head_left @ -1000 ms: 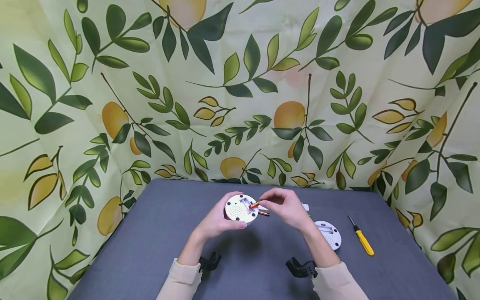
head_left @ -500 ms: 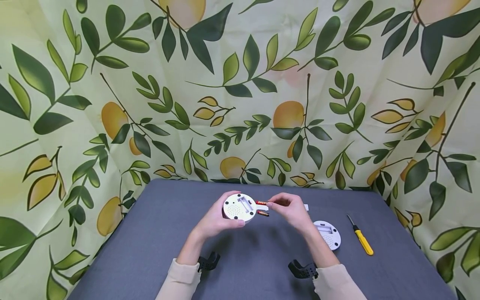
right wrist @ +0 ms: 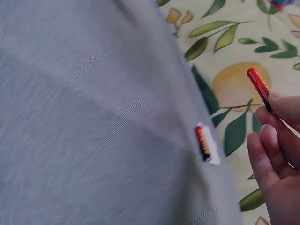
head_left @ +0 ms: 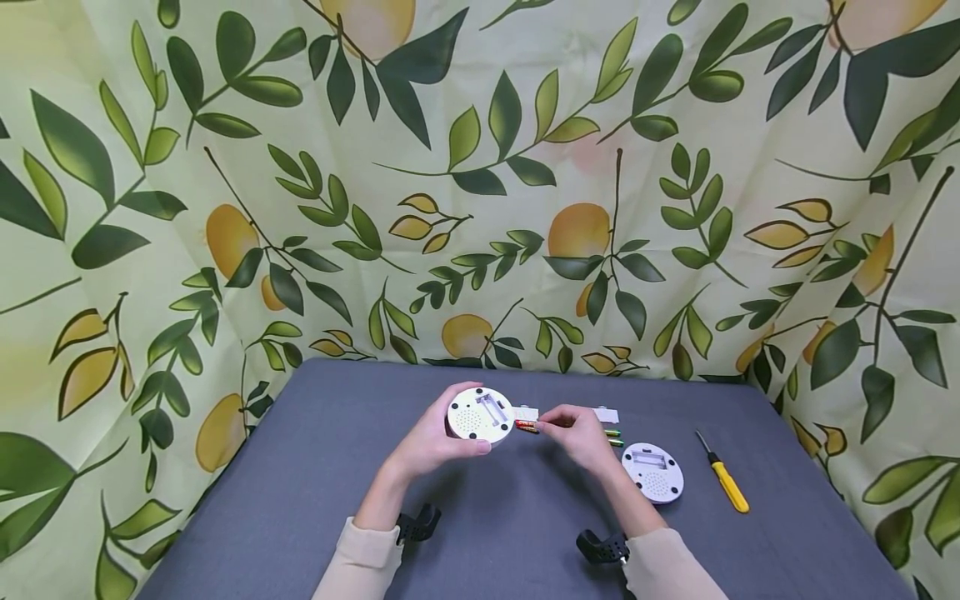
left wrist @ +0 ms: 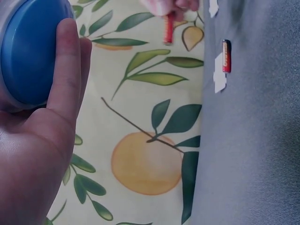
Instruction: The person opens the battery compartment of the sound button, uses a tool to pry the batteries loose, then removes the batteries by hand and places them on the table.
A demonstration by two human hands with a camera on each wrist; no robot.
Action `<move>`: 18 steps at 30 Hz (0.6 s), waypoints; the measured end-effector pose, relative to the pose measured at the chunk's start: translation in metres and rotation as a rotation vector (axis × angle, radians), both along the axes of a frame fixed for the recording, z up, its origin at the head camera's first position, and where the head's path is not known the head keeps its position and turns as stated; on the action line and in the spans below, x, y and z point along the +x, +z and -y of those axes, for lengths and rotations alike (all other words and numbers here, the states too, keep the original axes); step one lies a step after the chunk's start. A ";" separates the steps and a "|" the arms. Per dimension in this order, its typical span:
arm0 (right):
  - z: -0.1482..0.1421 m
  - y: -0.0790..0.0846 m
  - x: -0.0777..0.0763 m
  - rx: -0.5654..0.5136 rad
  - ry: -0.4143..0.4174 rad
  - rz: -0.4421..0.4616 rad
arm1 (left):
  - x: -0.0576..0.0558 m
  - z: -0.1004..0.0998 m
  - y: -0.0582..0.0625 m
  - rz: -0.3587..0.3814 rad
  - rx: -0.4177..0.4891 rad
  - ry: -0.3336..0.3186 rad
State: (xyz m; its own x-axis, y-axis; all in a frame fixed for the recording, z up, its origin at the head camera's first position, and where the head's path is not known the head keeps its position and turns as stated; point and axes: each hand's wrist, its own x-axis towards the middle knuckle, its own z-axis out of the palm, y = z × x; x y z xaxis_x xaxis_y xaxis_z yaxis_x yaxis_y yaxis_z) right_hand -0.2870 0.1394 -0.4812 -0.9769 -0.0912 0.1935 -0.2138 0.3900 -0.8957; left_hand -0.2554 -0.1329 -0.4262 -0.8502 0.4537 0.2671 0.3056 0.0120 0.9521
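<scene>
My left hand (head_left: 435,435) grips a round white device (head_left: 468,421), its speaker holes and bare battery compartment (head_left: 492,408) facing up toward the head camera. The left wrist view shows the device's blue face (left wrist: 33,51) with fingers lying along it. Between thumb and forefinger, my right hand (head_left: 576,435) pinches a red AAA-type battery (right wrist: 259,86) with a black end. A second red battery (right wrist: 203,143) lies on the cloth beside a small white cover (head_left: 527,413); in the head view the held battery overlaps it.
To the right lie a second round white device (head_left: 654,479) with a bare compartment, green batteries (head_left: 615,442), another white cover (head_left: 606,414) and a yellow-handled screwdriver (head_left: 727,485). A grey cloth (head_left: 300,500) covers the table; a leaf-patterned curtain (head_left: 480,208) hangs behind.
My right hand has drawn the red battery away from the device's compartment to the right, then down beside the other red battery. My left hand keeps holding the device nearly in place.
</scene>
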 end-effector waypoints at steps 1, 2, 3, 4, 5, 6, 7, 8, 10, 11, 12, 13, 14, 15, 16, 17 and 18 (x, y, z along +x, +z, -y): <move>0.000 -0.003 -0.001 0.009 -0.003 0.000 | 0.000 0.000 0.000 -0.001 0.002 0.000; 0.000 -0.007 -0.002 0.017 -0.007 0.001 | 0.000 0.000 0.000 -0.002 0.003 0.000; -0.001 -0.010 -0.003 0.025 -0.010 -0.001 | 0.000 -0.001 0.000 -0.004 0.003 0.001; -0.001 -0.013 -0.004 0.034 -0.011 -0.002 | 0.000 -0.001 0.000 -0.006 0.002 0.001; -0.001 -0.016 -0.004 0.046 -0.013 -0.009 | 0.000 -0.001 0.000 -0.007 0.000 0.001; -0.001 -0.019 -0.005 0.058 -0.017 -0.010 | 0.000 -0.001 0.000 -0.008 -0.001 0.002; -0.001 -0.021 -0.006 0.071 -0.022 -0.010 | 0.000 -0.001 0.000 -0.008 -0.001 0.000; 0.000 -0.024 -0.006 0.088 -0.027 -0.014 | 0.000 -0.001 0.000 -0.008 -0.001 0.000; 0.001 -0.027 -0.007 0.121 -0.038 -0.012 | 0.000 -0.001 0.000 -0.007 0.000 -0.001; 0.002 -0.028 -0.007 0.137 -0.043 -0.010 | 0.000 -0.001 -0.001 -0.007 0.001 -0.003; 0.003 -0.029 -0.007 0.149 -0.047 -0.005 | -0.001 -0.002 -0.001 -0.007 0.002 -0.005; 0.005 -0.029 -0.007 0.164 -0.052 -0.006 | -0.001 -0.002 -0.001 -0.007 0.004 -0.006; 0.006 -0.029 -0.007 0.177 -0.056 -0.009 | -0.001 -0.002 -0.001 -0.008 0.003 -0.006; 0.007 -0.029 -0.007 0.185 -0.061 -0.010 | -0.001 -0.002 -0.001 -0.007 0.003 -0.008; 0.008 -0.029 -0.007 0.192 -0.067 -0.009 | -0.001 -0.002 -0.002 -0.007 0.001 -0.008; 0.009 -0.029 -0.007 0.203 -0.072 -0.015 | -0.001 -0.002 -0.002 -0.007 0.003 -0.009; 0.009 -0.029 -0.007 0.212 -0.077 -0.017 | -0.001 -0.002 -0.002 -0.005 0.004 -0.010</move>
